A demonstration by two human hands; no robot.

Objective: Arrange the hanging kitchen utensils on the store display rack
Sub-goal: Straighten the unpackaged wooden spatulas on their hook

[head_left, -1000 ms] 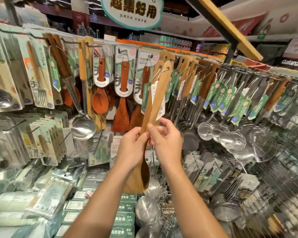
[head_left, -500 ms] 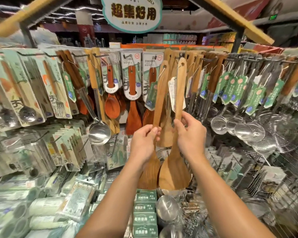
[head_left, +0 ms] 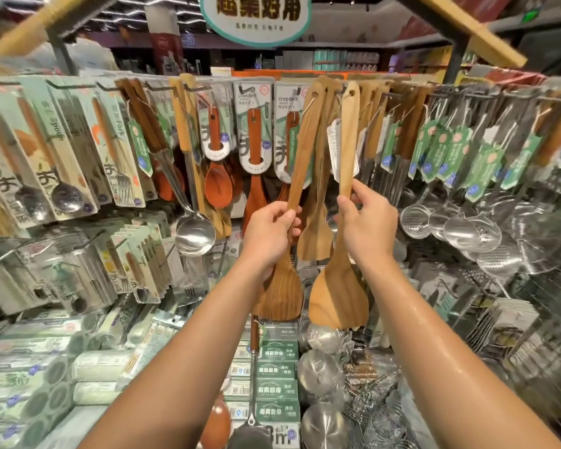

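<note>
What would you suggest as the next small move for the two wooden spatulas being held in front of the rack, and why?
Probably lift the lighter spatula in the right hand onto the hook: its hanging hole already sits near the rail. The left hand grips the darker spatula, tilted, clear of it.

The sign (head_left: 256, 14) overhead is cut off by the top edge. The left hand (head_left: 268, 234) hides part of the dark spatula (head_left: 300, 150) handle. Tags (head_left: 450, 153) on the right are blurred, perhaps price labels, unreadable.
</note>
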